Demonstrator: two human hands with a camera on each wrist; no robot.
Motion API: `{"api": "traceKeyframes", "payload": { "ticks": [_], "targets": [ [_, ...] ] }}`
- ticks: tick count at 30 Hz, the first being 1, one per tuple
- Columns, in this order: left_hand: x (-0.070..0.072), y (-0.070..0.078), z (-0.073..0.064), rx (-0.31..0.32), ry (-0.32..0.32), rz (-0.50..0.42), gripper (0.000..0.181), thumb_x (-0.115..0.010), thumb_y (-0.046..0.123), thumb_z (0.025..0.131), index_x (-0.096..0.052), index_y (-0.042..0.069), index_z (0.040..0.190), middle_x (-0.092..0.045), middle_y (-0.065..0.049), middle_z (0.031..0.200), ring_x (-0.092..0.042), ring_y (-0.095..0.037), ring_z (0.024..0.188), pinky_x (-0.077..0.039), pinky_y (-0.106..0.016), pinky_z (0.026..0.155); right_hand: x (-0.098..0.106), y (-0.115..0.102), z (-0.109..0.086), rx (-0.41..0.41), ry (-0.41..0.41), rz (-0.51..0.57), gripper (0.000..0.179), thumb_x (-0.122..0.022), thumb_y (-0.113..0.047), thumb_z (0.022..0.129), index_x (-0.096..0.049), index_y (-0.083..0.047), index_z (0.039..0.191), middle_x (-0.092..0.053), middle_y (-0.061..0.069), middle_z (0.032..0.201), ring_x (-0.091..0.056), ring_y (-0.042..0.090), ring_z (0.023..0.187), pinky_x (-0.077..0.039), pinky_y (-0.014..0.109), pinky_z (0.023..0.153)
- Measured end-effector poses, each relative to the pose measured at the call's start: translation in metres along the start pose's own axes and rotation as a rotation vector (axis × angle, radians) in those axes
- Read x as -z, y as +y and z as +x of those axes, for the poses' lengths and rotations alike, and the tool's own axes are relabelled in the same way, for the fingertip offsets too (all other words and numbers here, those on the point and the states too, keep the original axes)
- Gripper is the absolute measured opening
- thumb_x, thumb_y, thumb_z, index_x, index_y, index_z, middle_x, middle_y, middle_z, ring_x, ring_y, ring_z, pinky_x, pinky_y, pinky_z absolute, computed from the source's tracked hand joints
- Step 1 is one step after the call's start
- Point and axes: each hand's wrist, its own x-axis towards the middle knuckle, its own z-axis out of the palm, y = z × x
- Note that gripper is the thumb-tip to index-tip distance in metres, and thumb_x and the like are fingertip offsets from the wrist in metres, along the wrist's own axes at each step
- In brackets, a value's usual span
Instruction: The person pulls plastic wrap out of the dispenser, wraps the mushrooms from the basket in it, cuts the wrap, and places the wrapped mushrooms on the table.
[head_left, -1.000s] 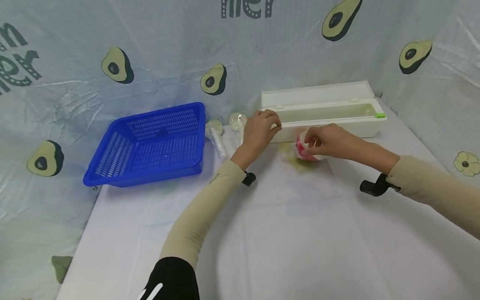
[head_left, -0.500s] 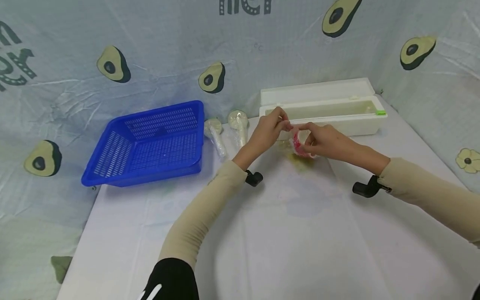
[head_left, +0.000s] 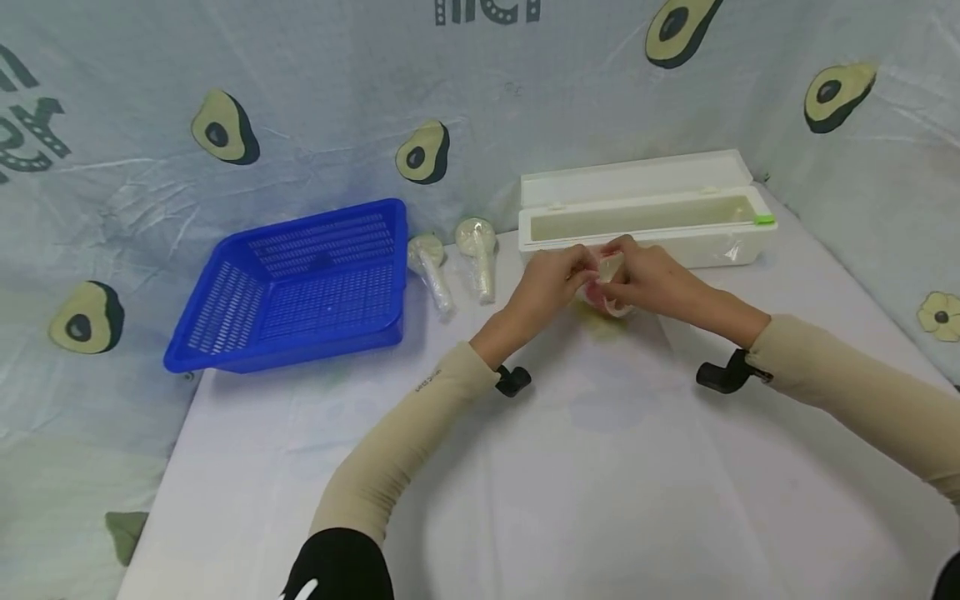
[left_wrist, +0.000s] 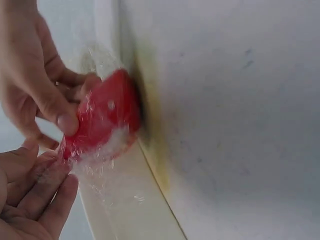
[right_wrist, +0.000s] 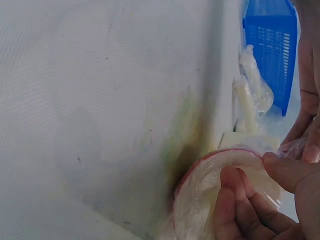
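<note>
A small round bowl (left_wrist: pixel 112 110), red outside and white inside, is wrapped in loose clear plastic film, just in front of the long white box. My right hand (head_left: pixel 663 279) pinches its rim; in the right wrist view the thumb is at the red edge and the fingers reach inside the white bowl (right_wrist: pixel 197 205). My left hand (head_left: pixel 551 279) meets the right hand at the bowl's left side and pinches gathered film (left_wrist: pixel 62 165) there. In the head view both hands partly cover the bowl.
The long white box (head_left: pixel 645 246) stands behind the hands, lid raised, with a green tab (head_left: pixel 764 220) at its right end. Two film-wrapped utensils with round heads, one (head_left: pixel 433 271) left of the other (head_left: pixel 480 258), lie beside a blue basket (head_left: pixel 285 362). Printed sheeting lines the back.
My left hand has moved right and slightly down from the box's front to the bowl, drawing film in. My right hand has shifted slightly left, keeping the bowl. Both hands now meet.
</note>
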Motion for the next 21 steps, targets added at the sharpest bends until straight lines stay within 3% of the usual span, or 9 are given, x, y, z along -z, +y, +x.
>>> {"api": "traceKeyframes", "payload": {
  "ticks": [4, 7, 11, 15, 18, 21],
  "targets": [
    [-0.007, -0.001, -0.004, -0.108, -0.005, 0.056, 0.008, -0.072, 0.01, 0.094, -0.078, 0.007, 0.098, -0.074, -0.003, 0.115, -0.068, -0.013, 0.105, -0.047, -0.014, 0.089, -0.002, 0.001, -0.001, 0.06, 0.009, 0.004, 0.072, -0.072, -0.008, 0.095, -0.024, 0.01, 0.146, -0.075, 0.007, 0.075, -0.072, 0.019, 0.066, -0.052, 0.026, 0.06],
    [-0.009, -0.005, -0.007, -0.121, -0.004, 0.046, 0.011, -0.072, 0.008, 0.094, -0.08, 0.006, 0.1, -0.067, -0.008, 0.129, -0.064, -0.018, 0.117, -0.045, -0.015, 0.097, -0.001, 0.002, 0.0, 0.048, -0.022, 0.027, 0.065, -0.068, -0.006, 0.097, -0.029, 0.005, 0.148, -0.076, 0.007, 0.078, -0.073, 0.02, 0.069, -0.053, 0.028, 0.06],
    [-0.007, -0.01, -0.008, -0.087, -0.045, -0.028, 0.015, -0.071, 0.011, 0.096, -0.079, 0.007, 0.107, -0.063, -0.008, 0.127, -0.061, -0.019, 0.118, -0.044, -0.016, 0.099, 0.004, 0.003, -0.001, -0.025, -0.068, 0.058, 0.046, -0.065, -0.007, 0.098, -0.045, 0.0, 0.139, -0.075, 0.006, 0.081, -0.073, 0.021, 0.073, -0.053, 0.028, 0.062],
    [-0.001, -0.02, -0.006, 0.011, -0.046, -0.098, 0.032, -0.074, 0.009, 0.094, -0.067, 0.005, 0.124, -0.061, -0.008, 0.13, -0.058, -0.021, 0.12, -0.044, -0.023, 0.101, 0.008, 0.006, -0.003, -0.028, -0.082, 0.055, 0.051, -0.068, -0.009, 0.097, -0.045, 0.0, 0.141, -0.076, 0.005, 0.083, -0.073, 0.019, 0.076, -0.053, 0.027, 0.065],
    [0.0, -0.03, -0.005, 0.087, -0.079, -0.079, 0.05, -0.078, 0.009, 0.091, -0.057, 0.003, 0.135, -0.057, -0.011, 0.137, -0.055, -0.023, 0.127, -0.043, -0.028, 0.107, 0.011, 0.008, -0.004, -0.014, -0.083, 0.037, 0.054, -0.07, -0.011, 0.096, -0.044, 0.0, 0.142, -0.076, 0.003, 0.086, -0.072, 0.017, 0.079, -0.052, 0.026, 0.067],
    [-0.004, -0.038, -0.003, 0.079, -0.136, -0.075, 0.054, -0.08, 0.011, 0.089, -0.056, 0.001, 0.136, -0.059, -0.013, 0.137, -0.054, -0.025, 0.129, -0.041, -0.028, 0.109, 0.014, 0.01, -0.006, -0.027, -0.084, 0.043, 0.054, -0.069, -0.009, 0.095, -0.044, -0.001, 0.143, -0.076, 0.003, 0.089, -0.071, 0.017, 0.083, -0.052, 0.025, 0.069]
  ]
}}
